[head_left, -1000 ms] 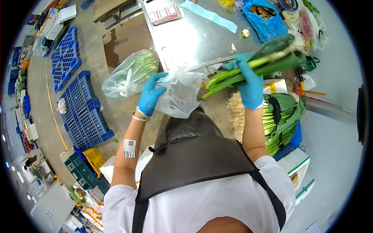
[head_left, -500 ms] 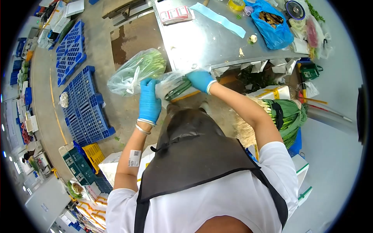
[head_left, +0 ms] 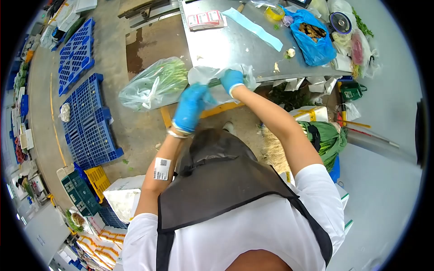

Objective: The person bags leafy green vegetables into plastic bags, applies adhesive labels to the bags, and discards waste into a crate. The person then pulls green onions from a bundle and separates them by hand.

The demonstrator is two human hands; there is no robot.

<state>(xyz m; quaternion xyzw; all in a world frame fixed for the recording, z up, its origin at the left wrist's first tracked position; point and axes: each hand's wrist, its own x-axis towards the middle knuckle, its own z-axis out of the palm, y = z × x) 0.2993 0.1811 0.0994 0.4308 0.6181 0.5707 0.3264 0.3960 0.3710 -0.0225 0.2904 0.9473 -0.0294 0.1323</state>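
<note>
At the table's front edge, a clear plastic bag (head_left: 221, 94) holds long dark green vegetables, cucumber-like, mostly hidden by my hands and the plastic. My right hand (head_left: 232, 81), in a blue glove, is closed on this bag at its right side. My left hand (head_left: 190, 108), also blue-gloved and slightly blurred, is closed on the bag's left part, with its fingertips near the green vegetables. Just left of it, a knotted clear bag of leafy green stalks (head_left: 156, 86) rests by the table corner.
On the metal table (head_left: 217, 49) lie printed labels (head_left: 205, 20), a light blue strip (head_left: 253, 28) and a blue bag of brown roots (head_left: 312, 38). Blue pallets (head_left: 90, 122) lie on the floor at left. Wrapped green vegetables (head_left: 327, 140) stand at right.
My left hand has moved right and slightly down, closer to my right hand. The bag with the dark green vegetables has risen toward the table edge and is more covered.
</note>
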